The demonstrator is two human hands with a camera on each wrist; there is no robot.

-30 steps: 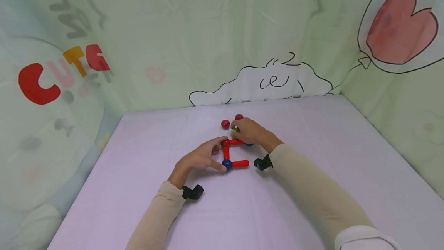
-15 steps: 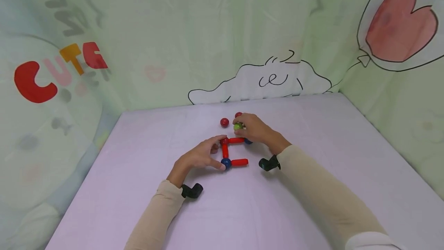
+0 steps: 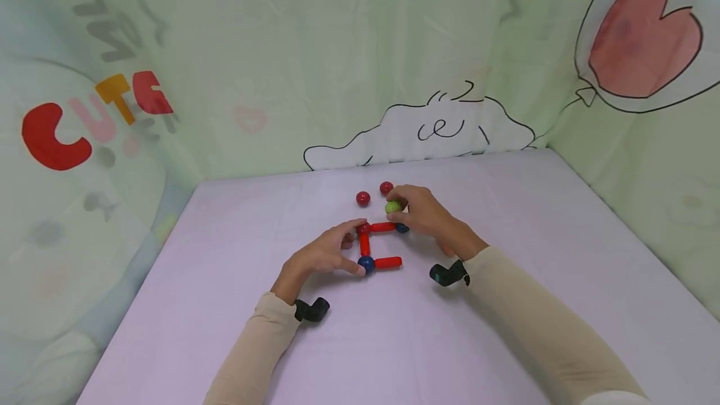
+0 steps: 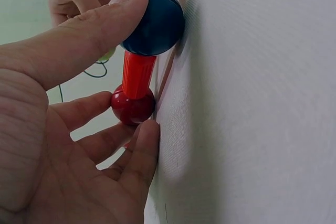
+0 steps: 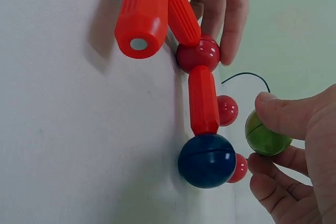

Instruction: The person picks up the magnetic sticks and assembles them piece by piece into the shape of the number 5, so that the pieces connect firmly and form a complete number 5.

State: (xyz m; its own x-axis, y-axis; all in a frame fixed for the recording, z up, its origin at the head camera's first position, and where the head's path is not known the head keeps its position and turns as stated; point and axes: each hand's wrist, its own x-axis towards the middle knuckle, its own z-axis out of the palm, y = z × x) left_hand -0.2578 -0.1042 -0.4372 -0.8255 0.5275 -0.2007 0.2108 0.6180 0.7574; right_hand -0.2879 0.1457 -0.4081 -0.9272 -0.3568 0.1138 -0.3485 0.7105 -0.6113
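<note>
Table (image 3: 349, 355), covered in pale lilac cloth, supports the parts. Right hand (image 3: 425, 212): thumb and fingers pinch green ball (image 5: 268, 136), the gap set to the ball's width. Left hand (image 3: 322, 252): thumb on near blue ball (image 3: 366, 264), forefinger at corner ball (image 4: 134, 107); this wide-spread grip holds frame (image 3: 365, 244) across its left side.

Frame lies on the cloth, C-shaped, open to the right, built of 3 rods (image 3: 388, 262) and 3 balls. Expect light weight and good stiffness along each rod; treat the joints as weak points, liable to swing or part if twisted. Support the frame at 2 balls at once, or grip mid-rod.

Rods are ribbed and should give secure purchase. Balls are glossy and look hard; they are likely to slip or roll under a light touch. Pinch each across its widest part.

Green ball is near far blue ball (image 5: 207, 162) but apart from it, and appears raised off the cloth. 2 loose balls (image 3: 362, 199) lie beyond the frame. End disc (image 5: 138, 44) on the free rod is pale, possibly a magnet; keep fingers off it.
</note>
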